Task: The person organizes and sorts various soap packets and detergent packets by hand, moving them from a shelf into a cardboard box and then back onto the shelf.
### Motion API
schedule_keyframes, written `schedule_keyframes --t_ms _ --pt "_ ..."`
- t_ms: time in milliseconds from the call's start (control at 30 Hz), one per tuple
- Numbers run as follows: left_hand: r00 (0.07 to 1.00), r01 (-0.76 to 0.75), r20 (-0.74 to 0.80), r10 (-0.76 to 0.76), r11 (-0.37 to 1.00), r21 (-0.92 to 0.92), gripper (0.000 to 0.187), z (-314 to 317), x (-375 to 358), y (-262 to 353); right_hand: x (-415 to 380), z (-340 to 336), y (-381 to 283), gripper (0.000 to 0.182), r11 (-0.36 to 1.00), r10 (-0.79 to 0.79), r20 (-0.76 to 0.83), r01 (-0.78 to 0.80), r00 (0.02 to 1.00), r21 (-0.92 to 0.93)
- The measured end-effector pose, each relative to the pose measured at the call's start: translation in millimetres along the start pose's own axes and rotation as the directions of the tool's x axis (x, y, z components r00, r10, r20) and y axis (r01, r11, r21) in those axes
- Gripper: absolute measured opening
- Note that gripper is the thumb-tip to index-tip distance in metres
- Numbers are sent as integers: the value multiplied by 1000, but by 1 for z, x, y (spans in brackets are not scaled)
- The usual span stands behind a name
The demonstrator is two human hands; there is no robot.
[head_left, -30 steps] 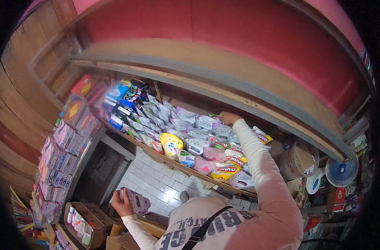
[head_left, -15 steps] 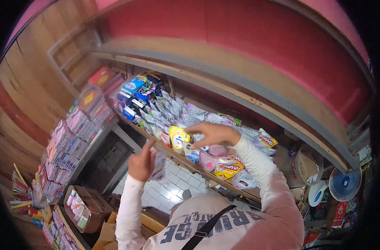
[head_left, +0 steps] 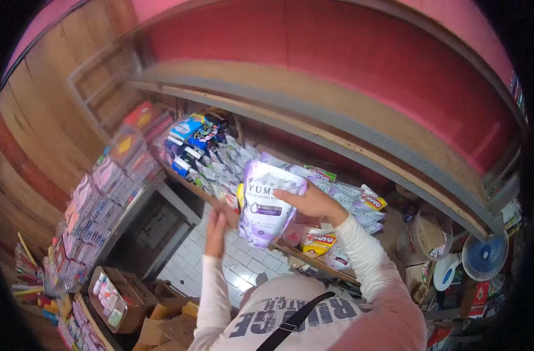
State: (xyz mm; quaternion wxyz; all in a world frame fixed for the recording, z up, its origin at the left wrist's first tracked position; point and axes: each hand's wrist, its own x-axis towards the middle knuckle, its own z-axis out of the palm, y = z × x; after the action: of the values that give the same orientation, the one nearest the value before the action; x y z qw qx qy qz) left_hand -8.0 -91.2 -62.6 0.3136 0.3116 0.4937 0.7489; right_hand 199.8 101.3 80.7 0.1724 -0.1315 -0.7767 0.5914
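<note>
A white and lilac Yumeda refill pouch (head_left: 264,217) hangs upright in front of the shelf, its printed front facing me. My right hand (head_left: 315,205) grips it by the upper right side. To the left of the pouch and apart from it is my left hand (head_left: 215,233), fingers stretched upward with nothing visible in them; it is slightly blurred. Behind the held pouch, rows of similar pouches (head_left: 238,153) stand on the wooden shelf. A yellow and red Nuvo pouch (head_left: 319,241) sits at the shelf's front, below my right wrist.
Boxed goods (head_left: 91,210) are stacked on the left. A carton of bottles (head_left: 112,298) stands at lower left, beside an opened cardboard box (head_left: 170,333). A blue fan (head_left: 485,257) and a clear tub (head_left: 428,234) are at right. A wooden beam (head_left: 337,126) runs above the shelf.
The Yumeda pouch, formerly low at my left hand, is now raised in my right hand. My left hand has moved slightly right and its fingers have straightened.
</note>
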Motion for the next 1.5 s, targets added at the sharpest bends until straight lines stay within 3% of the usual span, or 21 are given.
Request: schedule_keyframes --t_ms 33,100,133,233,300,367,433,467,600,633,700,733,767,833,933,1033,1067,1267,1367,1433,1500 --pt "963 255 172 -205 900 -353 68 1 -13 -19 -1 4 3 41 999 12 -40 -10 999 34" --pt "964 233 245 -108 788 -569 73 49 -40 -8 -4 19 12 41 994 43 -109 -32 993 107" --pt "971 238 113 -212 788 -567 68 50 -42 -18 -5 22 17 43 994 96 -53 -93 994 48" --pt "970 198 -30 -242 852 -485 63 42 -25 -19 -13 7 21 44 875 283 238 -352 929 334" --pt "979 189 12 -204 881 -433 54 37 -22 -9 -15 -14 21 46 862 53 398 -243 916 444" --pt "973 232 81 -217 913 -336 50 22 -26 -11 -13 -15 12 44 842 185 460 -381 869 382" --pt "975 215 15 -221 925 -313 44 22 -28 -23 -10 -3 11 44 957 277 450 -286 849 -51" --pt "973 213 -14 -228 926 -313 44 22 -27 -30 -8 2 33 45 957 247 473 -290 845 18" --pt "981 171 -15 -196 887 -429 53 28 -12 -21 3 -2 65 39 937 333 81 -340 939 84" --pt "978 168 -24 -206 857 -488 55 32 -9 -13 9 0 71 35 913 249 16 -241 968 329" --pt "986 140 -35 -165 918 -371 58 19 1 -13 16 -15 57 36 929 295 -133 -252 946 271" --pt "989 128 -26 -145 934 -333 57 5 7 -15 22 -14 58 33 896 220 -213 -110 952 431" --pt "992 117 -16 -127 949 -294 56 -6 10 -17 26 -20 50 29 939 199 -309 -90 930 333" --pt "978 168 -91 -189 965 -200 57 -22 12 -16 44 -48 90 28 988 31 -504 -104 863 -118" --pt "951 254 -160 -266 963 -94 62 -48 1 -33 71 -53 77 26 879 -317 -508 47 801 -475" --pt "922 348 -185 -340 937 13 65 -66 -19 -56 101 -74 120 25 737 -409 -454 -7 792 -676" --pt "902 384 -214 -375 923 2 61 -68 -26 -62 110 -90 150 27 775 -113 -510 -246 853 -583" --pt "817 550 -243 -523 834 53 64 -79 -59 -90 151 -120 190 33 408 95 -361 -367 928 -836" --pt "811 566 -259 -524 816 120 62 -82 -60 -86 176 -136 244 38 470 307 -210 -339 928 -815" --pt "810 566 -280 -515 813 140 61 -85 -59 -80 180 -119 229 39 471 394 -209 -392 895 -790" --pt "813 553 -307 -495 822 136 58 -89 -59 -76 187 -110 216 41 365 476 -215 -414 853 -834"
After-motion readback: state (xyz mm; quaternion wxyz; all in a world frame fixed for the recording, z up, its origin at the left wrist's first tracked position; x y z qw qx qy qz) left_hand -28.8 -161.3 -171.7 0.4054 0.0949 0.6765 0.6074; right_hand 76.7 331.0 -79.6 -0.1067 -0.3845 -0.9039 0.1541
